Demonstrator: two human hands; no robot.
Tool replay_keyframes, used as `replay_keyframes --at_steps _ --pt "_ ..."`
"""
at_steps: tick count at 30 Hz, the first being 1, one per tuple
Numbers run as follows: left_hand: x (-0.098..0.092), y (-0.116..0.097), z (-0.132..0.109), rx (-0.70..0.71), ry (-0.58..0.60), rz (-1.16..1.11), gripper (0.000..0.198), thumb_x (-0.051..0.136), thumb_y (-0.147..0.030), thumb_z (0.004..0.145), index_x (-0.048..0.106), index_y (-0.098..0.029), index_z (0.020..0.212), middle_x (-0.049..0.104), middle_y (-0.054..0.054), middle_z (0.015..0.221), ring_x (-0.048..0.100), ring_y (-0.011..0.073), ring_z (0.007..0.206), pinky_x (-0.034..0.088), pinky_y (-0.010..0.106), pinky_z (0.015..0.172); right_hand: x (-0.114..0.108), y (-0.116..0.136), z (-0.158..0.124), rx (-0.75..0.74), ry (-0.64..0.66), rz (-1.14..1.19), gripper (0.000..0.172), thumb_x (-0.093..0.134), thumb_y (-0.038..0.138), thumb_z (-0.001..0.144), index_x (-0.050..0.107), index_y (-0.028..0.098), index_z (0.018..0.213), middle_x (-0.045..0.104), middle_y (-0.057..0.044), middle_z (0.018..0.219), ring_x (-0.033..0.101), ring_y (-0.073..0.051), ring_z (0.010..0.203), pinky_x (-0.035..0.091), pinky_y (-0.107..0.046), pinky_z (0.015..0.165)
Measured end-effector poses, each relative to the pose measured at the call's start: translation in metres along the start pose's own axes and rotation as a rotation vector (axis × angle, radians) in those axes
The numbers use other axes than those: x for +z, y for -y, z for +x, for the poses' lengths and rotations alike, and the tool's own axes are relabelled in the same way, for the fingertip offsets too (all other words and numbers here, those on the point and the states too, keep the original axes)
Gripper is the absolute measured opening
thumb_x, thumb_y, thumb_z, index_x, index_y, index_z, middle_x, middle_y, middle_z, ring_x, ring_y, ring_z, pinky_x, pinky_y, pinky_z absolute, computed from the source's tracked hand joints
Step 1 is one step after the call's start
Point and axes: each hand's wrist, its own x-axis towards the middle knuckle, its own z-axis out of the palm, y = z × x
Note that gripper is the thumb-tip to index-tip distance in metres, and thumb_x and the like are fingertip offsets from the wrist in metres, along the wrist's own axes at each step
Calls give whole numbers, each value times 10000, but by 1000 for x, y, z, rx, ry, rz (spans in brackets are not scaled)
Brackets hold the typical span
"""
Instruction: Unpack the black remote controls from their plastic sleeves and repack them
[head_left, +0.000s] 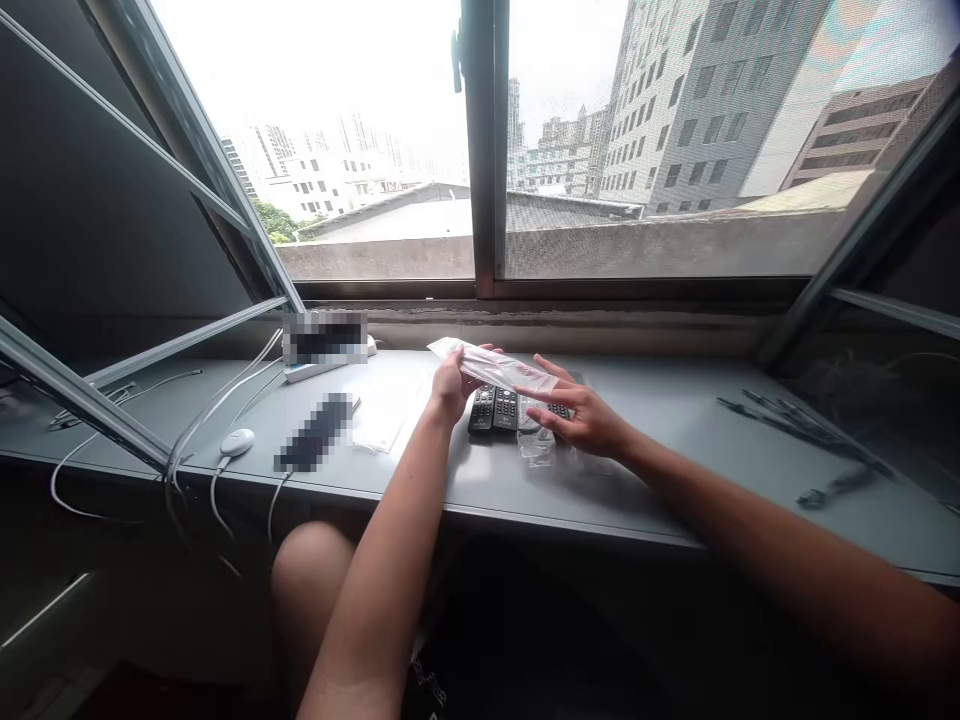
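Right now: fiddling with a long clear plastic sleeve [495, 367] over the middle of the desk [645, 505]; whatever's inside is too pale to make out
Left hand [450, 387]: closed around the sleeve near its left end, gripping it properly
Right hand [577, 420]: fingers open and spread, touching the sleeve's right end; doesn't look like a full grip
Sleeve spot: up in both hands, just above the remotes, mid-desk
Under the hands: two black remote controls [491, 410] lying side by side, a third dark remote [556, 410] partly under the right hand, and a crumpled clear bag [534, 447] toward the front edge
Left end of desk: white computer mouse [237, 442], white cables [210, 430], white power strip [307, 372]; a pixelated object [315, 432] too
Right end of desk: dark cables [802, 425]
Next move calls for: freeing a hand from the sleeve before anything else gets picked up
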Motion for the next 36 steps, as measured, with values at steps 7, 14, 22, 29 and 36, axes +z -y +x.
replay_keyframes --at_steps 7,14,22,29,36 --pt "1 -5 -4 -20 49 35 512 452 -457 1110 780 -102 1278 785 193 1327 791 223 920 514 235 551 -2 1 1 -3 -1 -12 404 721 488 1039 793 336 1406 681 -100 1547 306 -361 1679 358 -639 1317" --pt "12 -12 -23 -120 271 32 458 727 -402 993 755 -168 1387 778 173 1337 763 182 831 542 225 569 -2 6 1 -70 -3 11 431 680 445 1067 735 348 1483 633 -66 1608 299 -342 1684 365 -614 1323" --pt "11 -9 -21 -112 310 51 298 697 -275 979 789 -145 1231 750 173 1410 773 201 918 567 234 643 1 4 0 -144 22 -11 573 728 416 1045 617 357 1604 571 -69 1667 328 -348 1672 360 -607 1328" --pt "10 -7 -21 -58 230 24 203 775 -274 931 778 -137 1080 786 176 1324 766 262 1129 625 280 844 2 3 0 -133 39 -35 500 731 421 1040 685 367 1535 602 -53 1640 287 -354 1687 337 -648 1331" --pt "8 -5 -16 -96 254 -10 217 773 -267 921 770 -121 1082 771 180 1354 752 171 857 484 181 503 2 1 -1 -142 52 -28 539 723 419 1051 642 359 1580 516 -67 1710 276 -364 1689 342 -649 1326"
